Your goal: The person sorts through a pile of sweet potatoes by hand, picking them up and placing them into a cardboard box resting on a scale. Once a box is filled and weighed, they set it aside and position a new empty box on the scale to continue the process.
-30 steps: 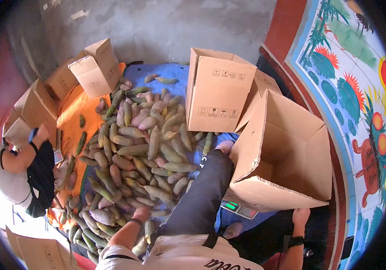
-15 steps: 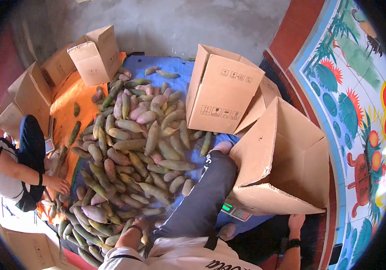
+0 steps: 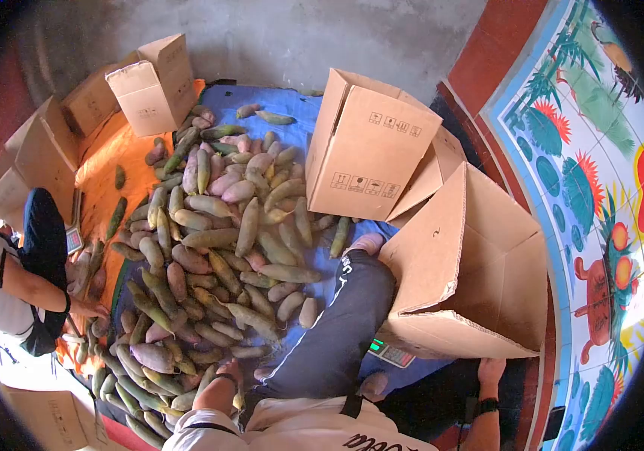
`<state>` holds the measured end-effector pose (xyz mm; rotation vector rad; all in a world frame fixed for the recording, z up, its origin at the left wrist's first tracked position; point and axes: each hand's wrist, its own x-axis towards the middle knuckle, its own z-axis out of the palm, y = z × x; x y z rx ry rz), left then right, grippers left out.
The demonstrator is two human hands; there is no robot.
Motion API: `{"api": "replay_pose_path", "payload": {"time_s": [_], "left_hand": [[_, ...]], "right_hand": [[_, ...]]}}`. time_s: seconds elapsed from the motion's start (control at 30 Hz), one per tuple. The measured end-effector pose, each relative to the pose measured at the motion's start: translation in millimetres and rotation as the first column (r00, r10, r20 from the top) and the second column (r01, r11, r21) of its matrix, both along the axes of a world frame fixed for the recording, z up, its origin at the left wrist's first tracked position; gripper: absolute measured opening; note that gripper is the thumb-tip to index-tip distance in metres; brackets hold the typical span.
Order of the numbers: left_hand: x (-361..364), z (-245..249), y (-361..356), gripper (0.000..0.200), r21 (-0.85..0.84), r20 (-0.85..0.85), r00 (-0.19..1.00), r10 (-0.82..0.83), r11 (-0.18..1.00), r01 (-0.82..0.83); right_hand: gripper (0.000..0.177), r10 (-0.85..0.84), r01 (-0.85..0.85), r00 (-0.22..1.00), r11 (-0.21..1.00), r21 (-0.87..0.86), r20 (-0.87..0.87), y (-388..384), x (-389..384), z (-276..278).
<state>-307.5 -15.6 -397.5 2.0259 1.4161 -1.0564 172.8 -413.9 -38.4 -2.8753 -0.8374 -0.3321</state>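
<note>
Head view, looking down on a person seated on the floor. The left hand (image 3: 230,370) is lowered into the near edge of the pile of produce (image 3: 217,240). Its fingers are buried among the pieces, so it cannot be told whether it is clenched or released. The right hand (image 3: 492,370) lies at the lower edge of the open cardboard box (image 3: 480,248), which is tipped on its side with its mouth towards the viewer. This hand's fingers are also hidden, so its grasp cannot be told. The box rests on a weighing scale (image 3: 390,352), just beside the person's outstretched leg (image 3: 341,323).

The pile covers a blue sheet (image 3: 292,113) and spills onto an orange sheet (image 3: 104,180). It is made of elongated green, tan and pinkish pieces lying in every direction. An upright box (image 3: 367,150) stands behind the open one. At the left edge a co-worker's hand (image 3: 90,309) touches the far side of the pile.

The pieces look firm, dull-skinned and fairly heavy for their size. Each is probably best taken around its thick middle, since the tapered ends would give a poor hold. The box appears light, with flaps that would flex, so a folded edge or a corner is the better hold.
</note>
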Motion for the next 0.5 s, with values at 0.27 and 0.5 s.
{"api": "replay_pose_path", "payload": {"time_s": [0.27, 0.5], "left_hand": [[18.7, 2.3, -2.9, 0.044, 0.162, -0.068, 0.995, 0.069, 0.985, -0.057], [12.0, 63.7, 14.8, 0.046, -0.193, 0.014, 0.956, -0.294, 0.937, 0.291]], "right_hand": [[0.018, -0.014, -0.002, 0.979, 0.997, 0.083, 0.202, 17.2, -10.9, 5.1], [0.018, 0.036, -0.049, 0.975, 0.997, 0.057, 0.218, 14.0, -6.8, 1.2]]}}
